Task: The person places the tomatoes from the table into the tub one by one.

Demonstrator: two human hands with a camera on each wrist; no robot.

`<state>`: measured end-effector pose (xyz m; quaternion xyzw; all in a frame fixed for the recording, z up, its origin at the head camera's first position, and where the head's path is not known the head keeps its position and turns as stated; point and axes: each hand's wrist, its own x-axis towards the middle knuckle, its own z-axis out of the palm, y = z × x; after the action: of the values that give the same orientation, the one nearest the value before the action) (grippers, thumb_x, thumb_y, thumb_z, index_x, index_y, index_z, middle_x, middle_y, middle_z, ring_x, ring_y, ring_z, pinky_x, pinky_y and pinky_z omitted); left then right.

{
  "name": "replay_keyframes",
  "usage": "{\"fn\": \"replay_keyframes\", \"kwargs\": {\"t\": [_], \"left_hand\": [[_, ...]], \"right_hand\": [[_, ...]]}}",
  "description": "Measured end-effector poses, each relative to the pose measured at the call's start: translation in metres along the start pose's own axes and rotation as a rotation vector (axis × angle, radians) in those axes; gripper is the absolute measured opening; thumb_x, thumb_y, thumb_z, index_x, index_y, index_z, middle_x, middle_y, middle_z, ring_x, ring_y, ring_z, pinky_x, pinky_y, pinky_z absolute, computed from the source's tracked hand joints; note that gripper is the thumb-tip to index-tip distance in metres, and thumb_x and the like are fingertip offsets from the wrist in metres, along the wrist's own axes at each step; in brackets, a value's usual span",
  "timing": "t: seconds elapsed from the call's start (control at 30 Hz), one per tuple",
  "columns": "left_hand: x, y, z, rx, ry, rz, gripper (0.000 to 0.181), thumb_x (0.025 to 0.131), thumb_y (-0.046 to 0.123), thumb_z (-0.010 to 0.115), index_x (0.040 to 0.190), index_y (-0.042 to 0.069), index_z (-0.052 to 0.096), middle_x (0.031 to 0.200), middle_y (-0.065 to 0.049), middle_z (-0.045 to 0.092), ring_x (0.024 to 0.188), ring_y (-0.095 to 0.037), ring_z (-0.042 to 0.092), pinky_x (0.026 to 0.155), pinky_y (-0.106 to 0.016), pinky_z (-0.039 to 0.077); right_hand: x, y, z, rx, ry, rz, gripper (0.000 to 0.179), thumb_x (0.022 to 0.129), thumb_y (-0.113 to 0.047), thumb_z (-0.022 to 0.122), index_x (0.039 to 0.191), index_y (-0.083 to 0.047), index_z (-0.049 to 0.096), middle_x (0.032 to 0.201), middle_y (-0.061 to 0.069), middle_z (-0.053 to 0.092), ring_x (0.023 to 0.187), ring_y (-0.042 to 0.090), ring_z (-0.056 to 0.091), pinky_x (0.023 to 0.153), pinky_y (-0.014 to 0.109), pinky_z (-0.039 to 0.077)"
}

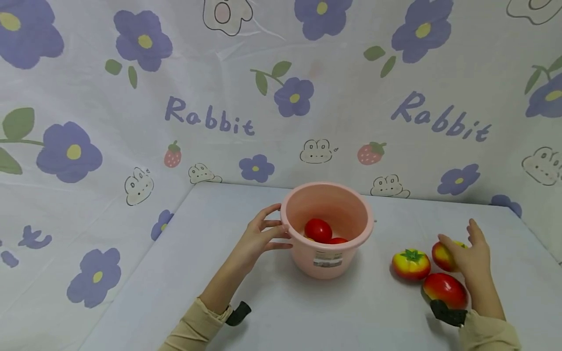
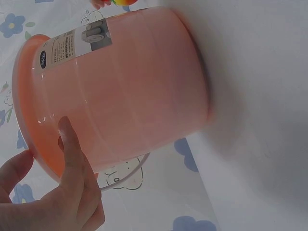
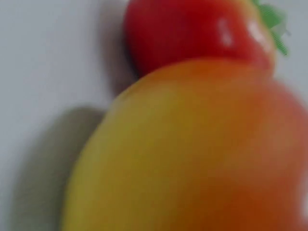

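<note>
My left hand is at the left side of a pink plastic bucket, thumb and fingers spread. In the left wrist view the fingers lie extended along its outer wall, the thumb tip right at the rim. Inside the bucket is a glossy red fruit, with more red and a bit of yellow showing beside it. On the right, my right hand hovers with thumb and fingers apart over a red-and-yellow fruit, partly covering it. A smooth red oval fruit lies nearer, below that hand.
A yellow-and-red tomato-like fruit with a green leafy top sits left of the other two loose fruits. The bucket's thin handle hangs at its far side. A patterned cloth stands behind the white table.
</note>
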<state>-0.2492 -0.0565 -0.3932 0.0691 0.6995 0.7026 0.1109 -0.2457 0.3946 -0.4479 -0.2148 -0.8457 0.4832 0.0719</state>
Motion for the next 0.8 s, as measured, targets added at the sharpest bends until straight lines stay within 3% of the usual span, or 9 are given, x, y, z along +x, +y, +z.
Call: {"fn": "replay_keyframes", "kwargs": {"t": [0.53, 0.8], "left_hand": [[-0.001, -0.001, 0.001, -0.003, 0.005, 0.006, 0.06, 0.093, 0.017, 0.064, 0.146, 0.028, 0.039, 0.132, -0.016, 0.053, 0.097, -0.024, 0.071, 0.087, -0.046, 0.059], [0.0, 0.0, 0.001, -0.011, 0.004, 0.006, 0.06, 0.093, 0.015, 0.064, 0.147, 0.026, 0.039, 0.131, -0.017, 0.054, 0.095, -0.022, 0.072, 0.085, -0.044, 0.06]], "right_hand": [[-0.007, -0.058, 0.004, 0.047, 0.048, -0.152, 0.085, 0.096, -0.034, 0.056, 0.158, -0.024, -0.001, 0.165, 0.012, 0.006, 0.152, 0.041, 0.006, 0.114, 0.068, 0.021], [-0.011, -0.089, 0.012, 0.101, 0.048, -0.179, 0.083, 0.095, -0.032, 0.059, 0.158, -0.03, 0.003, 0.166, 0.007, 0.008, 0.153, 0.034, 0.005, 0.119, 0.064, 0.017]]}}
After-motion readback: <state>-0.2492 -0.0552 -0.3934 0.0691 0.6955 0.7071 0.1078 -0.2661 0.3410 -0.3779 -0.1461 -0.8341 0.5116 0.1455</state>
